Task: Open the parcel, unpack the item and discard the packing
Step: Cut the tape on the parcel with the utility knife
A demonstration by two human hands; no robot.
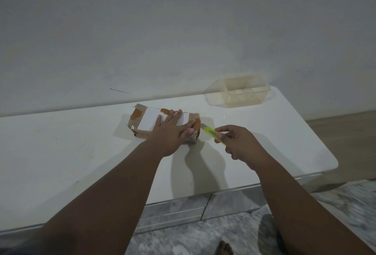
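A small brown parcel [142,119] wrapped in clear and orange tape, with a white label on top, lies on the white table [81,153]. My left hand [171,130] presses flat on its right half, fingers spread, thumb over the right end. My right hand [238,143] grips a yellow-green utility knife [212,132]. The knife's tip points left and touches the parcel's right end, beside the left thumb.
A clear plastic container [242,94] stands at the table's far right corner against the white wall. The table's rounded right edge [333,159] drops to a wooden floor. A grey marbled floor and a bare foot [223,247] show below the front edge.
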